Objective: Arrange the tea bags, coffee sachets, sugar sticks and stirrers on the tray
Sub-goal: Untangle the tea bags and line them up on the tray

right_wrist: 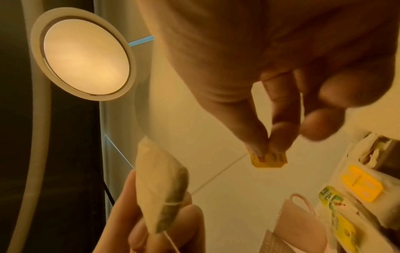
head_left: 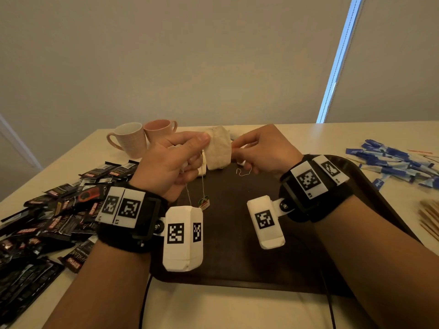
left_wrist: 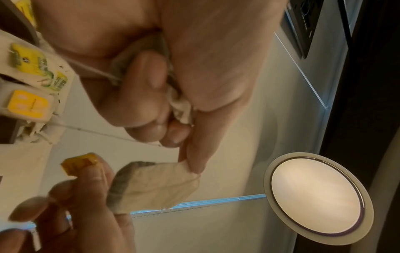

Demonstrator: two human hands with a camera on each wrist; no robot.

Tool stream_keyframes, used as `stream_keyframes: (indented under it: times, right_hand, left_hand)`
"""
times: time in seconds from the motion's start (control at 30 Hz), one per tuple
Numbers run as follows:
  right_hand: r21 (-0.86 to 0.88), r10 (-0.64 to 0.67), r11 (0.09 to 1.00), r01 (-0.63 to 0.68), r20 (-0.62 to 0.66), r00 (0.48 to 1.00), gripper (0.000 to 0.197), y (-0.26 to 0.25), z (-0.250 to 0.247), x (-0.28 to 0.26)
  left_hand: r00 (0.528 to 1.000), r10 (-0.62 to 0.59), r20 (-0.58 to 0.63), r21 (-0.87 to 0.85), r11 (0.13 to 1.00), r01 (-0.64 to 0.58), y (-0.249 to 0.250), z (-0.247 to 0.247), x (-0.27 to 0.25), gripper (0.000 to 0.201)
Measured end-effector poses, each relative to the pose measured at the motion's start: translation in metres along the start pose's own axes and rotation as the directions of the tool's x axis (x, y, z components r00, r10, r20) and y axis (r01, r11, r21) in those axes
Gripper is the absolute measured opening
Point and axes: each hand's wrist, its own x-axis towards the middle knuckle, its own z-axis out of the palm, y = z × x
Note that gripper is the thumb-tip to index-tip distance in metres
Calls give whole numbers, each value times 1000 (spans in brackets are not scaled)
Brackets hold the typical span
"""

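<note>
Over the dark brown tray (head_left: 237,262) I hold one pale tea bag (head_left: 218,150) between both hands. My left hand (head_left: 204,139) pinches its top corner with thumb and forefinger (left_wrist: 192,162). The other left fingers curl round more bunched tea bags (left_wrist: 179,106), and their strings and a tag (head_left: 204,202) hang down. My right hand (head_left: 235,148) pinches the held bag's yellow tag (right_wrist: 270,160) between thumb and fingertip, string running back to the tea bag (right_wrist: 158,179). More tea bags with yellow tags (right_wrist: 357,188) lie heaped at the tray's far end.
Black coffee sachets (head_left: 47,222) are heaped on the white table left of the tray. Blue sugar sticks (head_left: 392,162) and wooden stirrers (head_left: 430,217) lie to the right. Two pink mugs (head_left: 129,138) stand at the far left behind my hands.
</note>
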Motion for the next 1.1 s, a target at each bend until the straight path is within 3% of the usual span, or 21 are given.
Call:
stream_keyframes:
  times: [0.27, 0.57, 0.7, 0.9, 1.1]
  right_hand:
    - [228, -107, 967, 114, -43, 993, 14, -5, -2, 0]
    - [257, -287, 916, 308, -115, 951, 25, -17, -7, -5]
    - [245, -293, 918, 311, -109, 950, 10, -19, -6, -7]
    - [171, -347, 915, 365, -124, 930, 6, -21, -3, -8]
    - [265, -340, 899, 348, -78, 937, 8, -24, -5, -12]
  left_hand:
    - [997, -71, 35, 28, 997, 70, -4, 2, 0, 18]
    - [992, -122, -24, 106, 987, 123, -10, 0, 4, 12]
    - [992, -124, -34, 125, 984, 127, -11, 1, 4, 12]
    - [990, -129, -60, 150, 979, 137, -11, 2, 4, 27]
    - [989, -129, -77, 112, 984, 137, -11, -1, 5, 24]
